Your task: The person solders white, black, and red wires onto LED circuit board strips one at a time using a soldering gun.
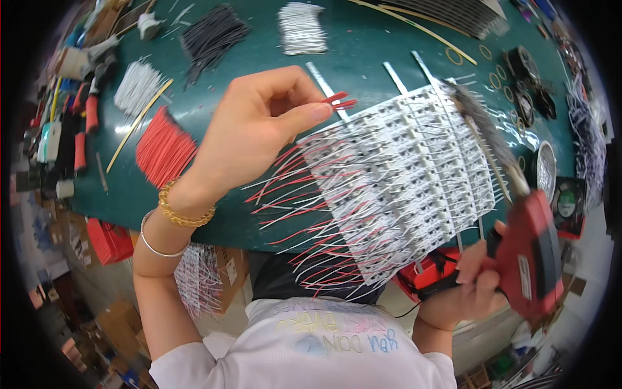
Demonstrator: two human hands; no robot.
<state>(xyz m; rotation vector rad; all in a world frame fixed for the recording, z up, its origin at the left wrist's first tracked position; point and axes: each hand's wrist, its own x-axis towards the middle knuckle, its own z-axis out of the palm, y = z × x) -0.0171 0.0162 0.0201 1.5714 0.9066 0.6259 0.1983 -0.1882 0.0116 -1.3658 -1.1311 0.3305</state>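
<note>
Left hand (256,126): red wires (341,102) are pinched between thumb and fingers, near the board's far edge.
Right hand (478,280): red tool (536,256) is gripped in curled fingers.
Board (414,168): laid on green table (363,45).

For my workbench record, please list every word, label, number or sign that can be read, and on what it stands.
I will locate the texts without copying them.
White shirt: multicoloured lettering, partly legible.
Red-and-black tool in the right hand: pale label, too blurred to read.
Brown cardboard box: dark marks, too small to read.
</note>
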